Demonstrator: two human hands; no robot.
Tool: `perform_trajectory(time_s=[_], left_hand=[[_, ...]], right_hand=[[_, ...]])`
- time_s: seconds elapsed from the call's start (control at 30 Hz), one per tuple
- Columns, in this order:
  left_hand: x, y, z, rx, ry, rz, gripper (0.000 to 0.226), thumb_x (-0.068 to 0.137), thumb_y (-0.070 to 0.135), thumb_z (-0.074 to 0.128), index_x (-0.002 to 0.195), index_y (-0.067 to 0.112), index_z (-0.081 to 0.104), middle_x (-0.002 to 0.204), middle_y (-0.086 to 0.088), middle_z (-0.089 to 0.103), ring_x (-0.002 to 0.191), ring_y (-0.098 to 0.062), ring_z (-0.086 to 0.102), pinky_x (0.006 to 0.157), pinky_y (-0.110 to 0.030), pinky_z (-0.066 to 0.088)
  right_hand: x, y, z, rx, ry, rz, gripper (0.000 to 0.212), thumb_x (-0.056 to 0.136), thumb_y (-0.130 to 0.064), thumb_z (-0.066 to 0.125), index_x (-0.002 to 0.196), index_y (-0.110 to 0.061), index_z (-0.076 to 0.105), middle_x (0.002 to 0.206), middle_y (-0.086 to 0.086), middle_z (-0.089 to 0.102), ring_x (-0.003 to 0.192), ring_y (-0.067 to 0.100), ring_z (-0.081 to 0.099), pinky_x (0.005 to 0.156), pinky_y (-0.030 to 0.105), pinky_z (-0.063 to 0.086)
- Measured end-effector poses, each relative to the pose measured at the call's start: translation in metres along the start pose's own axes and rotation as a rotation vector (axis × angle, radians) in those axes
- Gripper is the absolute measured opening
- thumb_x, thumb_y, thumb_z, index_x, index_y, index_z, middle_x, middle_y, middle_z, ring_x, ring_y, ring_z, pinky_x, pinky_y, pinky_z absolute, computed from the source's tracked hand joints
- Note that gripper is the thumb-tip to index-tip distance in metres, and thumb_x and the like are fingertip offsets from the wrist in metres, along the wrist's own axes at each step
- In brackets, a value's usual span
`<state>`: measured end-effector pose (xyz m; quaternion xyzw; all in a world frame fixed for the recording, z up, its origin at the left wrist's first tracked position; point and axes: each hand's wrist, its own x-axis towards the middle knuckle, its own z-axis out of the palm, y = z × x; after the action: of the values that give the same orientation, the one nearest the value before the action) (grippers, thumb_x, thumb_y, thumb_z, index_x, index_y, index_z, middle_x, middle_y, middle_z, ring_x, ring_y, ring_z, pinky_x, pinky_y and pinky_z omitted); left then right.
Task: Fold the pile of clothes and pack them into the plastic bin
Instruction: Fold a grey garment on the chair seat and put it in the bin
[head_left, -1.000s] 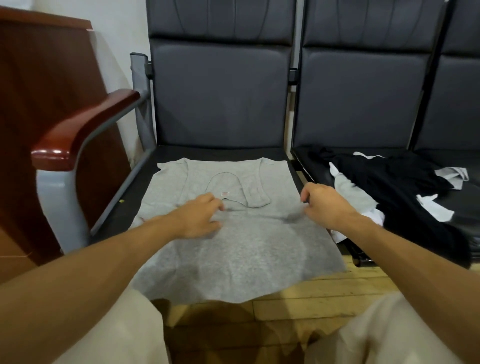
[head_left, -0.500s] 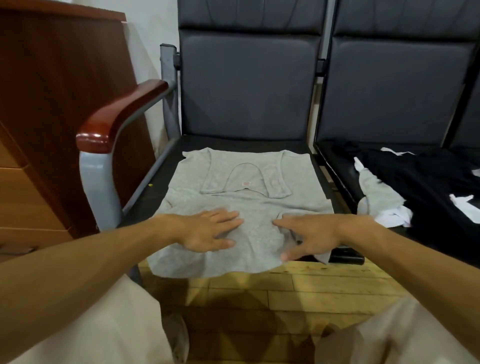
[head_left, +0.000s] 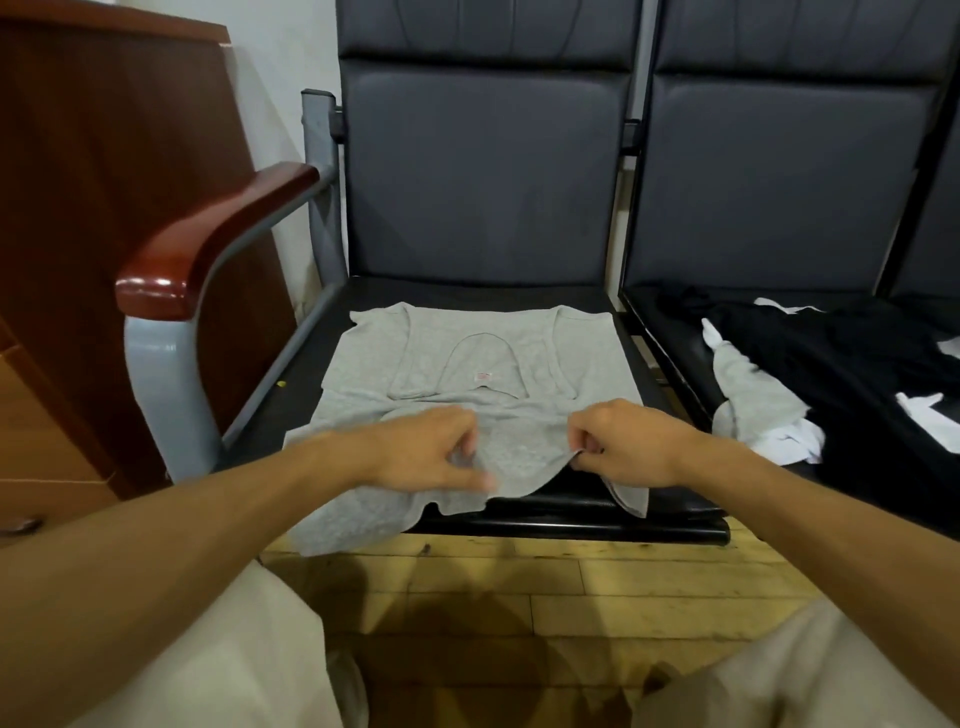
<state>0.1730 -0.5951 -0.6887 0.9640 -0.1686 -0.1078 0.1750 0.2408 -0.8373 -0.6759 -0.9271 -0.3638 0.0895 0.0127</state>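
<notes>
A grey shirt (head_left: 483, 364) lies spread flat on the chair seat (head_left: 467, 293) at frame centre, its near hem pinched between the curled fingers of the left hand (head_left: 431, 452) and right hand (head_left: 623, 447), probably to fold it upward, with the pile of clothes (head_left: 857, 374) at right.

**One head-worn view, forward and down**

Worn on the head, wide-angle, with straight lines bowed toward the edges. Aimed forward and down, out over both forearms, with knees in pale trousers at the bottom corners. Close in: left hand (head_left: 431, 452) and right hand (head_left: 628, 441) mid-frame, on the grey shirt (head_left: 493, 374) spread over the black chair seat (head_left: 467, 291). Facing the seat backs almost squarely. Wooden armrest (head_left: 218, 234) and brown cabinet (head_left: 104, 156) at left, pile of black and white clothes (head_left: 831, 374) at right, plank floor (head_left: 519, 571) below.
</notes>
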Motion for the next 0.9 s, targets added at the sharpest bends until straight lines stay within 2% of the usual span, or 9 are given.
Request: perform_trajectory(time_s=[0.1, 0.17, 0.23, 0.37, 0.5, 0.6, 0.73, 0.8, 0.9], left_hand=[[-0.008, 0.006, 0.006, 0.221, -0.202, 0.004, 0.051, 0.076, 0.057, 0.07, 0.102, 0.023, 0.04, 0.104, 0.007, 0.038, 0.094, -0.013, 0.039, 0.077, -0.027, 0.039], [-0.009, 0.004, 0.008, 0.325, -0.231, 0.008, 0.045, 0.08, 0.047, 0.071, 0.105, 0.023, 0.041, 0.108, 0.006, 0.035, 0.099, -0.013, 0.036, 0.08, -0.028, 0.037], [-0.009, 0.002, 0.008, 0.271, -0.233, 0.024, 0.032, 0.085, 0.038, 0.068, 0.099, 0.022, 0.044, 0.108, 0.004, 0.039, 0.1, -0.016, 0.039, 0.082, -0.029, 0.038], [-0.011, 0.002, 0.004, 0.061, -0.153, -0.031, 0.021, 0.095, 0.027, 0.057, 0.082, 0.02, 0.042, 0.088, 0.004, 0.045, 0.08, -0.013, 0.044, 0.068, -0.023, 0.035], [-0.014, -0.001, -0.008, -0.307, 0.048, -0.22, 0.018, 0.1, 0.028, 0.049, 0.087, 0.018, 0.042, 0.077, 0.002, 0.045, 0.067, -0.01, 0.042, 0.061, -0.023, 0.036], [-0.015, -0.006, -0.013, -0.51, 0.254, -0.332, 0.013, 0.098, 0.028, 0.053, 0.094, 0.017, 0.049, 0.082, -0.002, 0.054, 0.071, -0.014, 0.05, 0.057, -0.019, 0.04], [-0.024, -0.024, -0.02, -0.436, 0.287, -0.357, 0.026, 0.085, 0.041, 0.068, 0.098, 0.022, 0.058, 0.101, 0.009, 0.056, 0.101, -0.01, 0.052, 0.079, -0.021, 0.042], [-0.03, -0.033, -0.023, -0.417, 0.176, -0.362, 0.036, 0.079, 0.043, 0.074, 0.105, 0.023, 0.059, 0.107, 0.01, 0.055, 0.106, -0.008, 0.05, 0.088, -0.023, 0.041], [-0.035, -0.045, -0.021, -0.126, 0.137, -0.345, 0.026, 0.081, 0.038, 0.074, 0.097, 0.021, 0.063, 0.097, 0.007, 0.058, 0.094, -0.013, 0.053, 0.081, -0.022, 0.041]], right_hand=[[0.004, 0.008, 0.0, 0.074, -0.025, 0.06, 0.018, 0.091, -0.026, 0.06, 0.077, -0.029, 0.049, 0.09, 0.001, 0.063, 0.089, 0.021, 0.059, 0.082, 0.036, 0.051], [0.005, 0.012, -0.001, 0.193, 0.018, 0.099, 0.02, 0.093, -0.018, 0.058, 0.077, -0.029, 0.05, 0.086, -0.001, 0.062, 0.082, 0.017, 0.059, 0.076, 0.026, 0.05], [0.005, 0.012, -0.007, 0.392, 0.095, 0.137, 0.019, 0.094, -0.011, 0.055, 0.08, -0.023, 0.055, 0.076, -0.007, 0.057, 0.065, 0.005, 0.051, 0.057, 0.01, 0.041], [0.007, 0.013, -0.014, 0.652, 0.159, 0.209, 0.022, 0.098, -0.008, 0.046, 0.081, -0.015, 0.058, 0.066, -0.007, 0.05, 0.055, 0.003, 0.039, 0.045, 0.013, 0.032], [0.012, 0.014, -0.017, 0.603, 0.252, 0.288, 0.029, 0.096, -0.008, 0.039, 0.074, -0.019, 0.054, 0.08, -0.001, 0.056, 0.078, 0.015, 0.051, 0.065, 0.025, 0.041], [0.011, 0.019, -0.018, 0.54, 0.157, 0.297, 0.024, 0.095, -0.035, 0.054, 0.084, -0.015, 0.063, 0.092, 0.0, 0.062, 0.09, 0.015, 0.056, 0.077, 0.03, 0.043], [0.004, 0.029, -0.015, 0.394, -0.029, 0.268, 0.053, 0.082, -0.055, 0.067, 0.054, -0.017, 0.042, 0.054, -0.003, 0.037, 0.054, 0.012, 0.037, 0.059, 0.027, 0.033], [0.007, 0.038, -0.012, 0.267, 0.001, 0.381, 0.057, 0.083, -0.051, 0.068, 0.051, -0.017, 0.035, 0.052, -0.001, 0.035, 0.051, 0.014, 0.035, 0.056, 0.028, 0.033], [0.011, 0.044, -0.007, 0.258, 0.144, 0.557, 0.052, 0.085, -0.048, 0.067, 0.056, -0.014, 0.041, 0.062, 0.003, 0.043, 0.06, 0.019, 0.045, 0.057, 0.03, 0.038]])
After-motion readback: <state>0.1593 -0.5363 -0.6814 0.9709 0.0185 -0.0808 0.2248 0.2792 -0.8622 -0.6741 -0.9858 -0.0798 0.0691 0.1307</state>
